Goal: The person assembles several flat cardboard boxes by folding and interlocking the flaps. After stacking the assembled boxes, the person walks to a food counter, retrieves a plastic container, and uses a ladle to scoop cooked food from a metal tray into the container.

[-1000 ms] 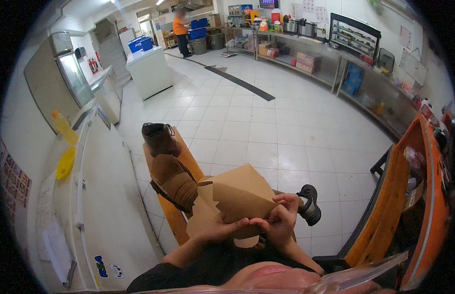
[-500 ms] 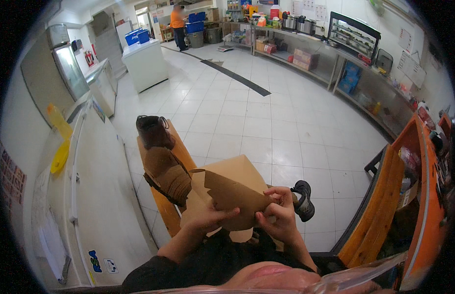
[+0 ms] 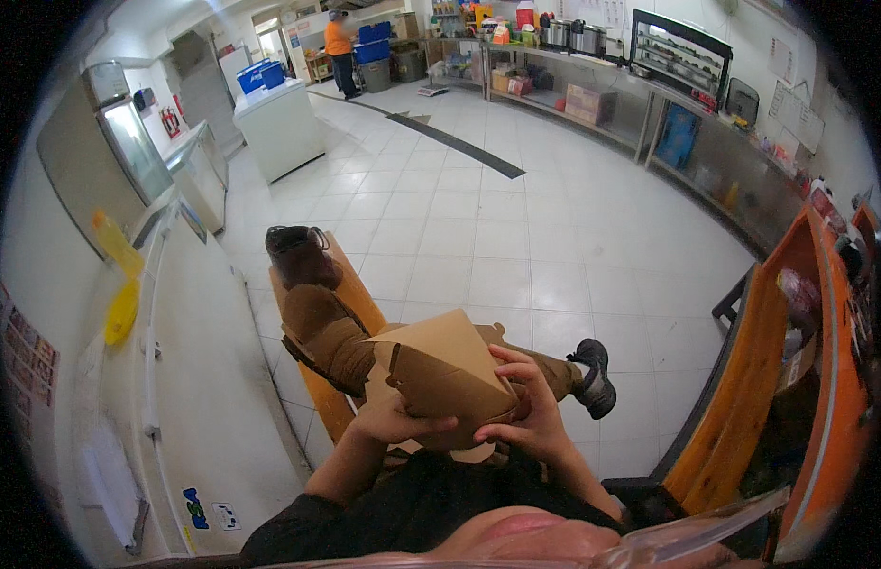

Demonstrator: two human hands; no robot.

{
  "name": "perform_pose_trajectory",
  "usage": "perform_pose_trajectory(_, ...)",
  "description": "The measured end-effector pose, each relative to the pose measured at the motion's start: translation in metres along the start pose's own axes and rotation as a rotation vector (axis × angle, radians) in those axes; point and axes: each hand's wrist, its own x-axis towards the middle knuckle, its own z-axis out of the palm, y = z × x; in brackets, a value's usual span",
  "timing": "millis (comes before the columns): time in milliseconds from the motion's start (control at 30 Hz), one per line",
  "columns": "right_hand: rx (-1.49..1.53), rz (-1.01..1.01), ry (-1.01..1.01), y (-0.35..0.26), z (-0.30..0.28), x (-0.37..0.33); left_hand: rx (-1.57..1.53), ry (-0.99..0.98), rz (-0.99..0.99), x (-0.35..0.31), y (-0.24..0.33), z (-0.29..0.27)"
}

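A brown cardboard box (image 3: 445, 356), partly folded, rests over my lap with its panels bent up at angles. My left hand (image 3: 398, 422) grips its near left side, the thumb lying along the near panel. At the near right corner my right hand (image 3: 526, 408) holds the board, with fingers over the right side and the thumb at the near face. Loose flaps show along the far right edge and below the near panel. The box hides part of both hands' fingers.
My booted leg (image 3: 317, 308) lies along a wooden bench (image 3: 350, 299). A white chest freezer (image 3: 199, 379) stands at left, an orange shelf unit (image 3: 808, 313) at right. Steel counters (image 3: 592, 133) line the far right wall. A person in orange (image 3: 340, 47) stands far off by blue bins.
The near panel and sides of the box have been bent up into a more boxlike shape. My right hand has shifted slightly left, its fingers reaching over the side.
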Motion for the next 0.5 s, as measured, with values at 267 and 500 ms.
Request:
perform_pose_trajectory(267, 0.068, 0.178, -0.023, -0.005, 0.003, -0.003, 0.086, 0.044, -0.100, -0.007, 0.007, -0.001)
perform_pose_trajectory(500, -0.751, 0.056, -0.058, -0.031, 0.011, 0.006, 0.298, -0.228, -0.032, -0.005, 0.003, -0.009)
